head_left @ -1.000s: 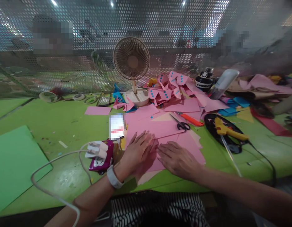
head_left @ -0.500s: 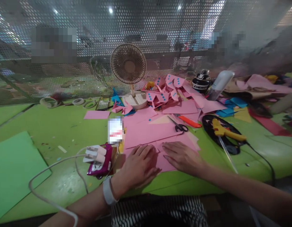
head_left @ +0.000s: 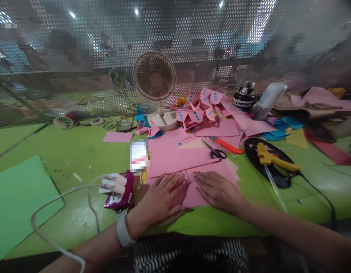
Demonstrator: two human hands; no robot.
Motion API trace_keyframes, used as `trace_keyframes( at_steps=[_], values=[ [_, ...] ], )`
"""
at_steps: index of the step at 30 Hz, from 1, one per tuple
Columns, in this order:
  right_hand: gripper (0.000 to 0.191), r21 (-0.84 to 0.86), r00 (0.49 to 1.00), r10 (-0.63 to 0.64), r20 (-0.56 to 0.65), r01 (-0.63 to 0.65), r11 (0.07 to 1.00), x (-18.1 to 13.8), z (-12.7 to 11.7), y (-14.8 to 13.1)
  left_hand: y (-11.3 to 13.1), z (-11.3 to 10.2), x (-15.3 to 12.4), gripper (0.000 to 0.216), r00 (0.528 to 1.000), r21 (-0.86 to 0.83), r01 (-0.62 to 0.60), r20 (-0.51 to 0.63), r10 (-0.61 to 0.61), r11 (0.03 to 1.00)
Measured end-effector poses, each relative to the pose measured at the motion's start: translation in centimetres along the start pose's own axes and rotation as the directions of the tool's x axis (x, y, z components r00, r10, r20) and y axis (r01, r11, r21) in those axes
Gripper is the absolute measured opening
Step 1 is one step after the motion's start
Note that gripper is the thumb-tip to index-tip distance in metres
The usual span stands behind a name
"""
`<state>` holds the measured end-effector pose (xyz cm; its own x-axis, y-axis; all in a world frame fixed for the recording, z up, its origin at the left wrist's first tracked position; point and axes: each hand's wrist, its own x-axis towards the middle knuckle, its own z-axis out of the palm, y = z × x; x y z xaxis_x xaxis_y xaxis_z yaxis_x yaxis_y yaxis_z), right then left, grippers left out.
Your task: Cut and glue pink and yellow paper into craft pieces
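The left hand [head_left: 164, 193] and the right hand [head_left: 217, 189] are laid flat with fingers outstretched and nothing gripped. They rest on the pink sheet [head_left: 192, 196] at the near edge of the counter [head_left: 78, 151]. Since a second ago the left hand has been drawn back slightly toward that edge, while the right is kept almost in place. The sheet is judged to be pressed smooth. The scissors [head_left: 216, 152] lie beyond it, untouched.

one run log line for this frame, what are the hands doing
left hand: flat on pink paper | right hand: flat on pink paper | nearby: scissors, glue gun
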<state>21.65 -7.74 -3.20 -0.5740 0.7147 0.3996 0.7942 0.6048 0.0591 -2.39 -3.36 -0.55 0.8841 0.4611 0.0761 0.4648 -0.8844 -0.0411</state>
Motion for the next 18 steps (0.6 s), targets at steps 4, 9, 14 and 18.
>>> trace_keyframes(
  at_steps=[4,9,14,18],
  values=[
    [0.036,0.002,1.0,0.007,-0.002,-0.007,1.0,0.0,0.0,0.0,-0.7,0.2,0.4,0.062,1.0,-0.018,0.005,-0.029,-0.005,1.0],
    [0.036,0.011,1.0,0.012,-0.012,-0.011,1.0,0.1,0.0,0.0,-1.0,0.2,1.1,0.042,1.0,-0.048,-0.004,-0.022,0.003,0.999],
    [0.035,0.005,1.0,0.013,-0.001,-0.013,1.0,0.1,-0.1,0.0,-1.5,0.2,1.3,0.042,0.999,-0.111,-0.039,-0.037,0.035,0.993],
    [0.036,-0.001,1.0,-0.001,0.001,0.001,1.0,0.1,0.0,-0.1,-1.8,0.9,0.8,0.044,0.993,-0.112,-0.053,-0.112,0.04,0.992]
  ],
)
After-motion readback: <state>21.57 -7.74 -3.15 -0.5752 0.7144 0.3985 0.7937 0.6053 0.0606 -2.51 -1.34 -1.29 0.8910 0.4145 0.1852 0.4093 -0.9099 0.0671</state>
